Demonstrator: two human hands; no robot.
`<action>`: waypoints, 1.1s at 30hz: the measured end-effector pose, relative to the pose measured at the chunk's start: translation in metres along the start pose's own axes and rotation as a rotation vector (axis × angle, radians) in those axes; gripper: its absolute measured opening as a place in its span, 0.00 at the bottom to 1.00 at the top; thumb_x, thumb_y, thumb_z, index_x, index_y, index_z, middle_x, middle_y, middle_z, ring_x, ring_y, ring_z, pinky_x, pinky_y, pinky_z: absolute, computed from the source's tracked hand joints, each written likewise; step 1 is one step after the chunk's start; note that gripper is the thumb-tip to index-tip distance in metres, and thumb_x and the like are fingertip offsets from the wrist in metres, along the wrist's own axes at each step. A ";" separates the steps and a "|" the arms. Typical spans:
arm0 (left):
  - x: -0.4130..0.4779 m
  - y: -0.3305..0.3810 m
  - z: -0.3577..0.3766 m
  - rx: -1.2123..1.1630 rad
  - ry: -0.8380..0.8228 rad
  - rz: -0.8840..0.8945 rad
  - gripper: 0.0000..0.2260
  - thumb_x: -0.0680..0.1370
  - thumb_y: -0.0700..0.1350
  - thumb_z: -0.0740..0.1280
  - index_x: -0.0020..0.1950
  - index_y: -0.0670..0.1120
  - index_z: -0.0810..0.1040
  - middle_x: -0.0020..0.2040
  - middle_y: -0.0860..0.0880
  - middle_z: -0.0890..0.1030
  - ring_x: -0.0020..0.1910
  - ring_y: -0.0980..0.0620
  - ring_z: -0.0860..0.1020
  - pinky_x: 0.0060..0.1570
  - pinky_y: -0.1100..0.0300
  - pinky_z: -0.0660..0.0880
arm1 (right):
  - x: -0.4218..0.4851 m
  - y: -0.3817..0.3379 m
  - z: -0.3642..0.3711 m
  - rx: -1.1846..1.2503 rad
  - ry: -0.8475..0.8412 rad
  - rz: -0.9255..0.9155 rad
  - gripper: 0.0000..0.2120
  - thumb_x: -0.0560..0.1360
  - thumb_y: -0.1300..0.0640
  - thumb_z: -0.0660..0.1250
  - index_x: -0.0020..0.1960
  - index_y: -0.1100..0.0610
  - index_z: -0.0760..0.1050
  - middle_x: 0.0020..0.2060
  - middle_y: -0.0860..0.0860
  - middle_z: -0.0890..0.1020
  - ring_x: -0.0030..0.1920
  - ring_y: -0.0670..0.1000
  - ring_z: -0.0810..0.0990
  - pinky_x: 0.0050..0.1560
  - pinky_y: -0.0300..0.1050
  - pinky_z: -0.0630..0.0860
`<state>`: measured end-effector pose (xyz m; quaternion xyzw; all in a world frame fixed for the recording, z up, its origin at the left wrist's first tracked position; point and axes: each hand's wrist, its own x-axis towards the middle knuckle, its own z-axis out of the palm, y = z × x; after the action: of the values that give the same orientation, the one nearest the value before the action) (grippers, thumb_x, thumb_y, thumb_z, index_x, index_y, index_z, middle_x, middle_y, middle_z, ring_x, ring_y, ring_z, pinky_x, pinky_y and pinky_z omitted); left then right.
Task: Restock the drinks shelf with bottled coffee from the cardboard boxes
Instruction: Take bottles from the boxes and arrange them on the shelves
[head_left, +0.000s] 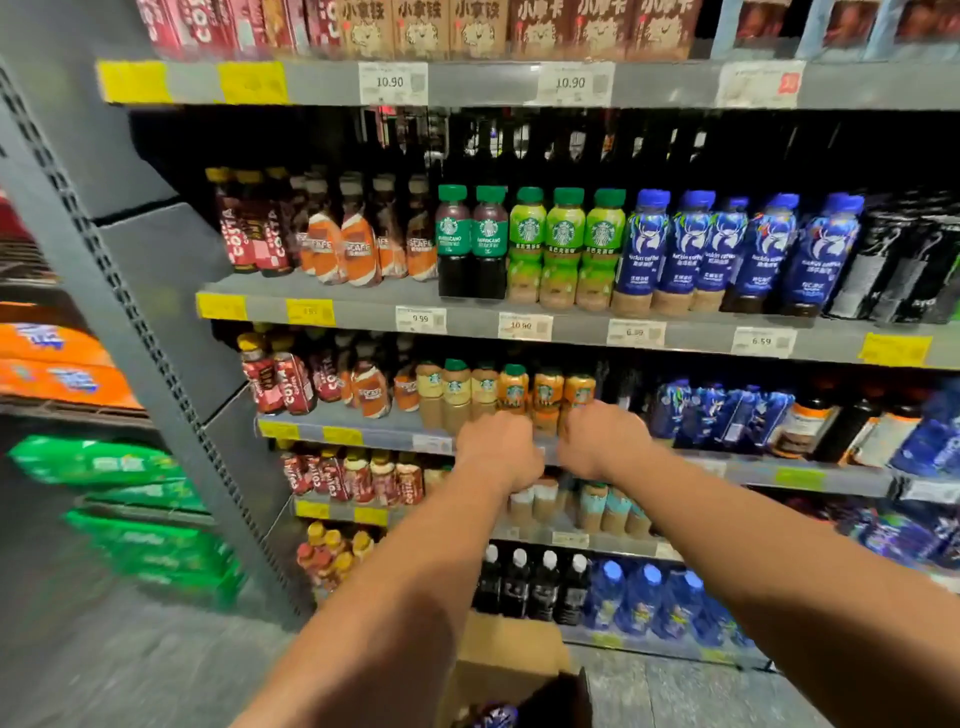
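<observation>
The drinks shelf (363, 423) holds rows of bottled coffee at chest height. My left hand (498, 449) reaches to its front edge, fingers curled round the lower part of an orange-label coffee bottle (514, 389). Just to the right, my right hand (602, 441) grips the base of another orange-label coffee bottle (579, 389). The backs of both hands face me and hide the fingertips. An open cardboard box (511, 660) stands on the floor below my arms, with a blue-topped bottle (493, 716) showing at its near edge.
Tan-label bottles (457, 387) stand left of my hands, blue bottles (727, 415) to the right. Green and blue coffee bottles fill the shelf above (566, 244). A grey upright post (130, 322) bounds the bay on the left, with green packs (119, 467) beyond it.
</observation>
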<state>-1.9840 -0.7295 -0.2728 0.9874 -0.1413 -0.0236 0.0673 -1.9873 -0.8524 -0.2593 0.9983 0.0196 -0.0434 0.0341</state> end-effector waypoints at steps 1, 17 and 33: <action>-0.012 0.000 0.009 0.004 -0.020 -0.006 0.11 0.79 0.49 0.60 0.55 0.44 0.77 0.53 0.43 0.79 0.53 0.42 0.77 0.47 0.52 0.73 | -0.010 -0.003 0.012 -0.001 -0.013 -0.019 0.16 0.77 0.51 0.60 0.58 0.59 0.76 0.56 0.57 0.80 0.55 0.58 0.79 0.52 0.50 0.76; -0.129 -0.011 0.183 -0.039 -0.310 0.004 0.11 0.78 0.49 0.60 0.55 0.45 0.76 0.53 0.46 0.78 0.52 0.44 0.76 0.45 0.54 0.69 | -0.113 -0.039 0.192 0.120 -0.353 0.003 0.11 0.76 0.53 0.61 0.54 0.58 0.74 0.55 0.56 0.78 0.55 0.58 0.78 0.46 0.45 0.71; -0.110 -0.082 0.358 -0.146 -0.559 0.038 0.10 0.78 0.49 0.60 0.54 0.48 0.77 0.50 0.46 0.80 0.49 0.45 0.78 0.41 0.56 0.72 | -0.089 -0.073 0.369 0.225 -0.653 0.263 0.13 0.76 0.55 0.59 0.57 0.56 0.77 0.55 0.56 0.80 0.55 0.58 0.79 0.47 0.44 0.72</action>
<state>-2.0904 -0.6661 -0.6360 0.9323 -0.1709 -0.3037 0.0972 -2.1101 -0.8087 -0.6234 0.9234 -0.1256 -0.3567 -0.0662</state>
